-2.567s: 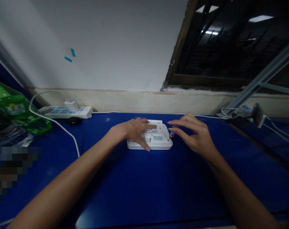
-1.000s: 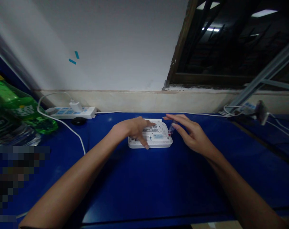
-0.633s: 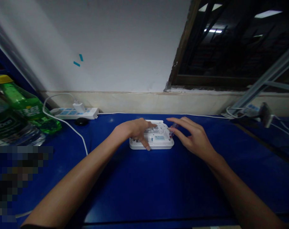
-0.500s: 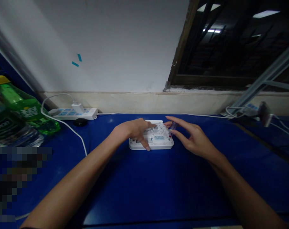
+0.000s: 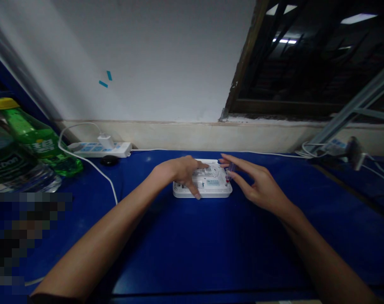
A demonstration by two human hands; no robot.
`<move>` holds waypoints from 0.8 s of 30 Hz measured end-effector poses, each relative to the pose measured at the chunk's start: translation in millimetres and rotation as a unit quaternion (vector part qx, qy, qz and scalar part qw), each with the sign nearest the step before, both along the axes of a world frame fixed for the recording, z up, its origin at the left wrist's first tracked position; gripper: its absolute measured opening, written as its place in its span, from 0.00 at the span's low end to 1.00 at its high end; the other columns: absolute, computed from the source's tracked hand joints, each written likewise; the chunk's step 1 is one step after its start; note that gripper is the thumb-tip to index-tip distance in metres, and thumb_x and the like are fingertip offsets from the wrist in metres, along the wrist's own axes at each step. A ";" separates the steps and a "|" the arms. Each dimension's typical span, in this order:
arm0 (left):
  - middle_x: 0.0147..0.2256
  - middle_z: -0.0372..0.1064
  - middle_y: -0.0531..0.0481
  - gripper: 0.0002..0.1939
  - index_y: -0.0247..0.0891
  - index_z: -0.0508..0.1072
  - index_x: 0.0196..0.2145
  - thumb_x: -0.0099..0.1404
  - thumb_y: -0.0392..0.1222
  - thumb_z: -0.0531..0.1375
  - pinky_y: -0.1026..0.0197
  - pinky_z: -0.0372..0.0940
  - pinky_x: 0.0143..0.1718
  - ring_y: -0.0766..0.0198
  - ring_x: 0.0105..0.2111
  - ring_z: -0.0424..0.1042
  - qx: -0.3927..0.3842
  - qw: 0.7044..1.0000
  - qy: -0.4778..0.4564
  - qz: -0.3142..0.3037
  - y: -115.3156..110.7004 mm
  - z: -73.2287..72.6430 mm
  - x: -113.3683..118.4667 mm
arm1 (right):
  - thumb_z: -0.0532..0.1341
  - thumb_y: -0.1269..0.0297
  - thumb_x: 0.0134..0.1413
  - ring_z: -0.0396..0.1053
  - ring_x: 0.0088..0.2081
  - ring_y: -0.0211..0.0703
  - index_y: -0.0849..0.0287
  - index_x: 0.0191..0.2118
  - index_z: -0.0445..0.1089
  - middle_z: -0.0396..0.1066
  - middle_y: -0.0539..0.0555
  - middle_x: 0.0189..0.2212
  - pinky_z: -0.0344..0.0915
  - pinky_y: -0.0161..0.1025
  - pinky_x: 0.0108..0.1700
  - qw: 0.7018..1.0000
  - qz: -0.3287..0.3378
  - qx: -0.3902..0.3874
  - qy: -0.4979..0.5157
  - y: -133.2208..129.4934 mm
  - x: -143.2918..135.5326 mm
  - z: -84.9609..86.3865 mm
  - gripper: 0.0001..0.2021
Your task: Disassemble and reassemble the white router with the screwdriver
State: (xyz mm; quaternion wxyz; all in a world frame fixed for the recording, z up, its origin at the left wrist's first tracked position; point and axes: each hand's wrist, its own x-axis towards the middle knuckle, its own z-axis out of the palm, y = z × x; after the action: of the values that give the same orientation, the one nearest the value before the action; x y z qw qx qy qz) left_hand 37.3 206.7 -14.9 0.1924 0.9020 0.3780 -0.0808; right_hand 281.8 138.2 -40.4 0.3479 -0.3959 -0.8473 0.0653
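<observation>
A white, flat plastic device (image 5: pixel 213 189) with vent holes and a printed label lies on the blue table. Across its left part my left hand (image 5: pixel 183 171) is spread, the thumb at the near edge and the fingers over the top, holding it down. My right hand (image 5: pixel 253 179) is at the device's right side. Between its thumb and fingers it grips a screwdriver (image 5: pixel 231 167) with a clear purplish handle. The screwdriver stands nearly upright, its red lower part (image 5: pixel 227 179) over the near right corner. Whether the tip sits in a screw is too small to tell.
At the back left lies a white power strip (image 5: pixel 123 149) with a charger (image 5: pixel 106 142) and cable, a black round object (image 5: pixel 109 160) before it. Large bottles (image 5: pixel 49 147) stand at the left. A metal frame (image 5: pixel 347 114) and a clamp-like dark object (image 5: pixel 355 154) are at the right.
The whole view has shifted slightly. Both hands keep their places on the device and the screwdriver, with no clear movement between them.
</observation>
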 end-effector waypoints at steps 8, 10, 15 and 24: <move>0.63 0.61 0.40 0.61 0.44 0.51 0.70 0.44 0.61 0.74 0.50 0.60 0.59 0.45 0.57 0.66 0.004 1.000 0.006 0.007 -1.7 1.8 1.2 | 0.63 0.63 0.62 0.75 0.34 0.41 0.58 0.57 0.70 0.77 0.54 0.38 0.73 0.38 0.39 0.999 -0.032 0.036 0.003 0.0 -3.8 -1.5 0.18; 0.63 0.61 0.40 0.62 0.44 0.51 0.70 0.44 0.61 0.74 0.50 0.60 0.59 0.46 0.58 0.66 0.003 1.000 0.003 0.009 -1.4 1.4 0.9 | 0.65 0.60 0.60 0.72 0.30 0.41 0.59 0.55 0.71 0.75 0.54 0.35 0.72 0.39 0.36 0.997 -0.054 0.061 0.000 -1.4 -7.1 -3.7 0.19; 0.62 0.62 0.40 0.62 0.43 0.52 0.70 0.43 0.62 0.74 0.49 0.62 0.57 0.45 0.56 0.66 0.001 1.000 0.007 0.013 0.6 1.1 0.1 | 0.60 0.61 0.65 0.74 0.41 0.47 0.56 0.64 0.63 0.75 0.58 0.44 0.72 0.46 0.46 0.999 -0.032 0.021 -0.004 -2.2 -4.3 -0.3 0.23; 0.59 0.65 0.41 0.62 0.47 0.51 0.70 0.43 0.62 0.74 0.52 0.63 0.55 0.47 0.54 0.68 0.011 0.999 0.026 0.020 -1.4 2.1 3.4 | 0.61 0.64 0.63 0.77 0.38 0.43 0.57 0.52 0.73 0.78 0.56 0.43 0.74 0.39 0.41 0.998 0.010 -0.045 0.051 -1.0 2.9 8.3 0.13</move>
State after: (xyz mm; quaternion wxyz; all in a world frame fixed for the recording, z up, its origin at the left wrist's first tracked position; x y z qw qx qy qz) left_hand 40.7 205.4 -12.8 0.1743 0.8939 0.4014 -0.0968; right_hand 284.7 137.2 -32.2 0.3722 -0.3989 -0.8285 0.1267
